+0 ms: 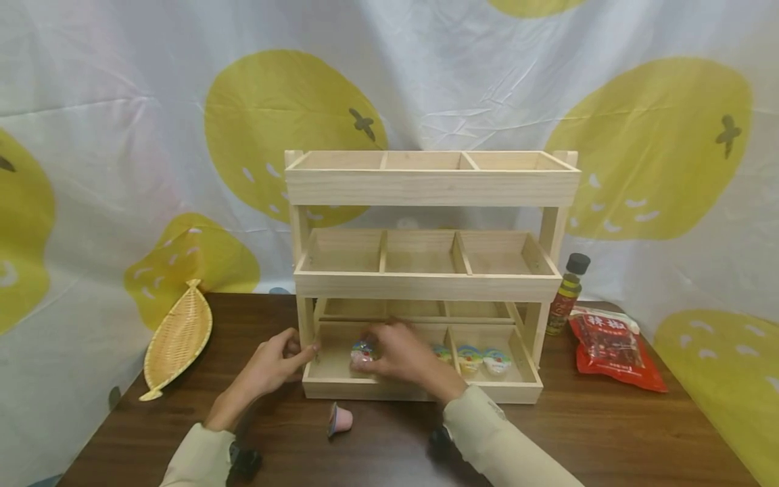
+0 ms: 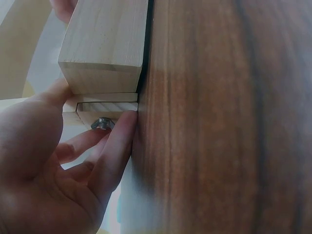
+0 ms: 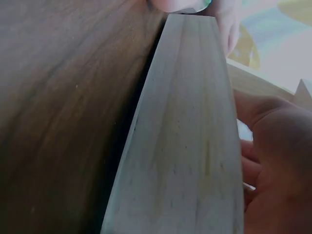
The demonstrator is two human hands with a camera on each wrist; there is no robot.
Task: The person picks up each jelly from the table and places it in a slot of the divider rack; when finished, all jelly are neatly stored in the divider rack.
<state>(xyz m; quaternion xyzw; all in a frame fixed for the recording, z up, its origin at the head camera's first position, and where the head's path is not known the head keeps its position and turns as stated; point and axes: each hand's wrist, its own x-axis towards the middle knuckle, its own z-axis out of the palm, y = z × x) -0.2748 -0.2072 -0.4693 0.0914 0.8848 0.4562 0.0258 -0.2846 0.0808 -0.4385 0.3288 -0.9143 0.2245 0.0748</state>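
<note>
A three-tier wooden rack [image 1: 426,287] stands upright with each tier split into compartments. At its lower left corner my left hand [image 1: 268,368] grips the bottom tray's side, fingers beside a metal bolt [image 2: 103,123] on the outside. Inside the bottom tray's left compartment, my right hand [image 1: 404,355] pinches a jelly cup [image 1: 361,354] with a printed lid; its fingers are mostly hidden behind the front board [image 3: 180,122]. Two jelly cups [image 1: 496,362] sit in the right compartment, and another [image 1: 442,353] shows partly in the middle one. A pink jelly cup [image 1: 342,420] lies on its side before the rack.
A leaf-shaped woven basket [image 1: 179,338] leans on the curtain at the left. To the rack's right stand a dark-capped bottle [image 1: 566,296] and a red bag of dried chillies [image 1: 615,348]. A fruit-print curtain [image 1: 438,74] hangs behind the brown table [image 1: 639,433].
</note>
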